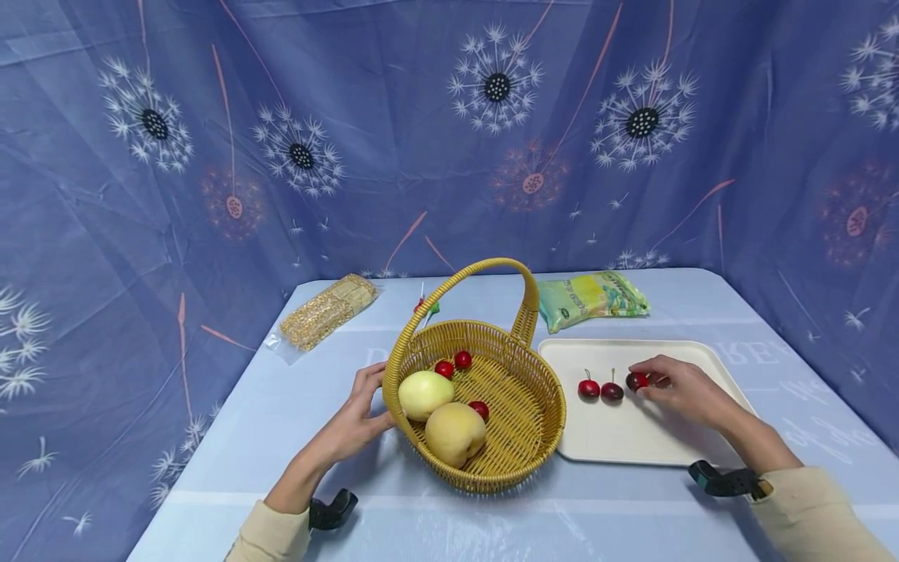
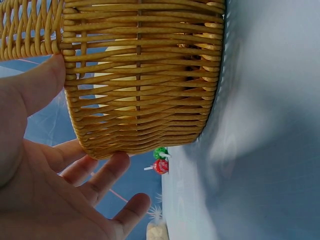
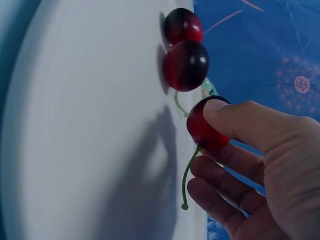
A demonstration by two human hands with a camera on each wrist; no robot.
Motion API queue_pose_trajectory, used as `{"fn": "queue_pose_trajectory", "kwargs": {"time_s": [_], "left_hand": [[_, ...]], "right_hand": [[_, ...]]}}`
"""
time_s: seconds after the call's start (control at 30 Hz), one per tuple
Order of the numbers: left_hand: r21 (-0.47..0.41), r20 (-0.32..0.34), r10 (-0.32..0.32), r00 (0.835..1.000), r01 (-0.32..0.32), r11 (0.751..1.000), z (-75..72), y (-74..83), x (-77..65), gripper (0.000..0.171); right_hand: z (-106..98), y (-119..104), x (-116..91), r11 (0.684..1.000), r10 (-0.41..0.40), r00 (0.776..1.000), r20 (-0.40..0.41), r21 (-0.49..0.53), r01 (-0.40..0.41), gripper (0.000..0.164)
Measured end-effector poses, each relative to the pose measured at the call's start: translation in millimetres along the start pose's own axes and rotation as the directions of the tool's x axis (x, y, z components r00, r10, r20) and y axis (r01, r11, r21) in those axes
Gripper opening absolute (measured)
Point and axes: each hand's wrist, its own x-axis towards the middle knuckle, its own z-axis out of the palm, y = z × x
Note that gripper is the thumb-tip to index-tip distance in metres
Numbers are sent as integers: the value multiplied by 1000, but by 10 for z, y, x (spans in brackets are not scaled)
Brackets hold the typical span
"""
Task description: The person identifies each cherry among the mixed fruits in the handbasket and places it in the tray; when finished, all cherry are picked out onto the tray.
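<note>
- Right hand (image 1: 688,389): thumb and fingers pinch 1 cherry (image 1: 635,381); slack could drop it.
- Left hand (image 1: 357,415): fingers loosely spread, touching basket (image 1: 485,482); pushing could tip it.

Basket (image 1: 516,402) w/ fruit (image 1: 455,435) L of tray (image 1: 618,439) w/ cherries (image 1: 612,393); bag (image 1: 595,300) bhd tray, lollipops (image 1: 434,308) bhd basket

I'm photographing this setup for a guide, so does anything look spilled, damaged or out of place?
Nothing stands out as spilled or damaged: two large fruits lie inside the basket, two cherries rest on the tray, and the right hand holds another cherry.
</note>
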Motion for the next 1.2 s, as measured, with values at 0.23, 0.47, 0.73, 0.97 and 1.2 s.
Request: {"fn": "queue_pose_trajectory", "kwargs": {"time_s": [0.23,0.47,0.73,0.97,1.2], "left_hand": [[1,-2,12,1000,-12,1000,0,-5,3,61],[2,-6,3,1000,-3,1000,0,-3,3,62],[2,-4,3,1000,-3,1000,3,0,2,61],[2,-6,5,1000,-5,1000,2,7,-2,60],[3,-5,1,1000,-1,1000,7,1,2,62]], "right_hand": [[44,10,-6,997,74,995,64,1,-74,38],[63,-16,-7,995,104,991,86,-18,-103,39],[19,-48,-14,996,84,995,59,-31,-82,38],[-39,-166,21,999,-9,1000,7,-35,9,36],[-98,-456,150,993,-116,993,-38,-25,115,33]]}}
